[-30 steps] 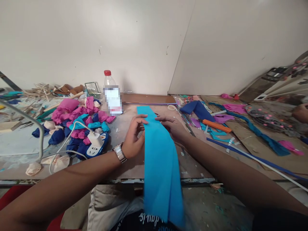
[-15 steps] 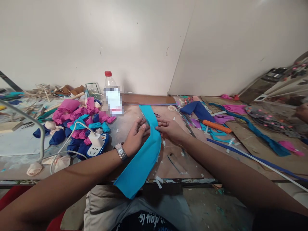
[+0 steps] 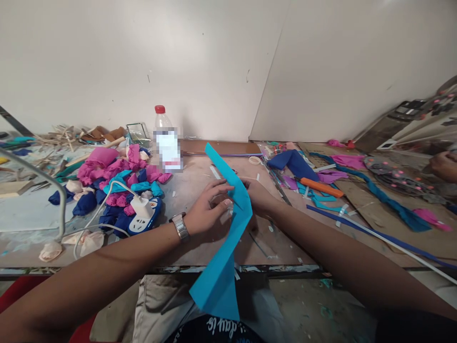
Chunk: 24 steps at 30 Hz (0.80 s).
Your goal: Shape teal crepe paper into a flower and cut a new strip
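Note:
A long turquoise strip (image 3: 244,202), cloth-like or paper-like, hangs bent and twisted between my hands. Its far end rises above the table, and its wide lower end drops over the front edge towards my lap. My right hand (image 3: 262,196) grips the middle of the strip from the right, with most of its fingers hidden behind it. On the other side, my left hand (image 3: 209,206), wearing a metal watch (image 3: 179,226) at the wrist, has its thumb and fingers apart. Those fingertips come up to the strip's left edge.
Pink, navy and turquoise bundles (image 3: 98,164) lie at left beside a power strip (image 3: 144,219). A red-capped bottle (image 3: 163,121) stands behind. To the right are an orange-handled tool (image 3: 321,187), a navy strip (image 3: 291,164) and scraps. Another person's hand (image 3: 442,166) shows far right.
The strip has turned and folded more sharply at its middle, and its lower end has swung right. My right hand has moved behind it, while the left fingers have opened away from it.

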Tool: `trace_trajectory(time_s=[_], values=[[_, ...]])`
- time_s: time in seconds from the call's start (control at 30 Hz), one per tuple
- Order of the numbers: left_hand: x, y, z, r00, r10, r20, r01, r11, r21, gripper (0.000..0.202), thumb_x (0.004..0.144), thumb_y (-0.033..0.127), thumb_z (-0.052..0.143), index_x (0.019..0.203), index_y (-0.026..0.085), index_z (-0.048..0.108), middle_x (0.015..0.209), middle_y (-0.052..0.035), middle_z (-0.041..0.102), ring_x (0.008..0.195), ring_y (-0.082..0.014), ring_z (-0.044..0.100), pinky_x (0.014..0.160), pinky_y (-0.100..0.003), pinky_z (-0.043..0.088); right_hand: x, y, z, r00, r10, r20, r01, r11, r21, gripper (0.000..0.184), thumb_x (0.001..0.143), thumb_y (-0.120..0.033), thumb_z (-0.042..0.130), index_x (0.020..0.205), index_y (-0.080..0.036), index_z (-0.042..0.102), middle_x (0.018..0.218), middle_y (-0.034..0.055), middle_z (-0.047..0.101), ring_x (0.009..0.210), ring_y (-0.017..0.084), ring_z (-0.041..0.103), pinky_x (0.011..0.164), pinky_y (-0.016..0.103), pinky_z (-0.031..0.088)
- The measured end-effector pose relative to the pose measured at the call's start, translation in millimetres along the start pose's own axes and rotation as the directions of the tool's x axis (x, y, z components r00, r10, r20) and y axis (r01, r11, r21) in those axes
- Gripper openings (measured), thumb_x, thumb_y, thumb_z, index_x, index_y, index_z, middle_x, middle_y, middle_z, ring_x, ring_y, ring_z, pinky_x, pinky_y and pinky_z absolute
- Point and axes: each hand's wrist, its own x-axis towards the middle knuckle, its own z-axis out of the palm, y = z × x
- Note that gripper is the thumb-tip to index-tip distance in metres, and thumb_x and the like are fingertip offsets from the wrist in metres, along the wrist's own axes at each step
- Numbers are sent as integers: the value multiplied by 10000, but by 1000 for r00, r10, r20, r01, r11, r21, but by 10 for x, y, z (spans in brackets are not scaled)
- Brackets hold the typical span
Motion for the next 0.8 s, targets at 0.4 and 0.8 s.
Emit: trace_trajectory(time_s=[0.4,0.8], values=[[-11,27,6,993,-13,116,16,999,-30,336,993,415,600,1268,246,693,1568,-134,432,1487,-320,418,1095,-470,541,-39,-80,25,995,101,-23,-99,993,68,626,707,-322,864,1305,-264,691,1039,61,812,828,268,763,686,380,649],[-18,28,4,992,-8,124,15,998,-59,325,978,413,628,1245,240,689,1542,-131,466,1491,-308,412,1145,-477,493,21,0,-46,997,68,-34,-66,996,58,514,687,-353,869,1169,-231,738,1013,75,810,848,278,760,721,403,648]])
